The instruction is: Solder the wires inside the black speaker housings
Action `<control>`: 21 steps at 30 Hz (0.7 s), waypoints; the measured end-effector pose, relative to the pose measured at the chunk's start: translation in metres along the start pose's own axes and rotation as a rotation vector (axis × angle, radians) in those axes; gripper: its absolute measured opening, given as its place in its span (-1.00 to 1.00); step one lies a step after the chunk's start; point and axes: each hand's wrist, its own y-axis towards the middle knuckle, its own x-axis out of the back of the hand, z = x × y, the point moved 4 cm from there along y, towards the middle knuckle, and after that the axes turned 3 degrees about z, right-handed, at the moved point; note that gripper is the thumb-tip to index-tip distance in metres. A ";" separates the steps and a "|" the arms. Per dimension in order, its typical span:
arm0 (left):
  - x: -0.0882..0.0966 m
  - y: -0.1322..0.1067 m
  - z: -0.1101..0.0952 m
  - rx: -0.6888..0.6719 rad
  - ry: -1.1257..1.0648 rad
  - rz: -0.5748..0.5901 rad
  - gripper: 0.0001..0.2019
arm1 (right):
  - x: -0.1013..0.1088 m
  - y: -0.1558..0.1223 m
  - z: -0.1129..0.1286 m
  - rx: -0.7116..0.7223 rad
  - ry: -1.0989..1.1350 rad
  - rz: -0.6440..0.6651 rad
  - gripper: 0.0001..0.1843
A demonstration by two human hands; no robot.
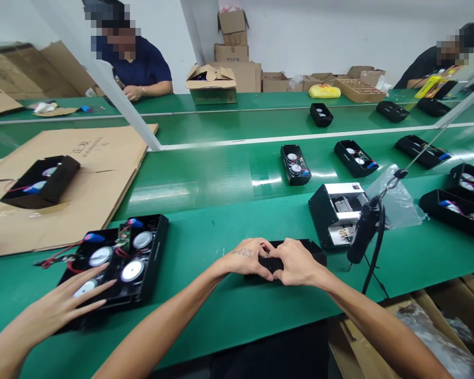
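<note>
Both my hands are on a black speaker housing point(316, 253) lying on the green bench in front of me. My left hand point(249, 257) grips its left part, thumb along the near side. Over the middle and right part, my right hand point(296, 262) is curled, and the two thumbs nearly meet at the near edge. A bit of red wire shows between the hands; the rest of the inside is covered by my fingers.
A co-worker's hand point(77, 295) rests on speaker housings point(156, 263) at left. A hanging electric screwdriver point(363, 231) and a black-and-white machine point(319, 218) stand at right. More housings point(296, 166) lie on the belt; cardboard point(102, 184) lies left. Two people sit across.
</note>
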 end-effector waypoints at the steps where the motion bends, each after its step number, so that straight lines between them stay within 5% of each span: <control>1: 0.000 0.002 -0.001 0.002 -0.036 0.034 -0.61 | 0.000 0.001 0.000 0.004 -0.002 -0.002 -0.62; 10: 0.015 0.023 -0.013 0.023 -0.374 0.317 -0.71 | 0.012 0.005 0.000 0.017 -0.051 0.048 -0.52; 21: 0.019 0.025 -0.016 0.020 -0.388 0.276 -0.67 | 0.007 0.009 -0.002 0.015 -0.048 0.074 -0.71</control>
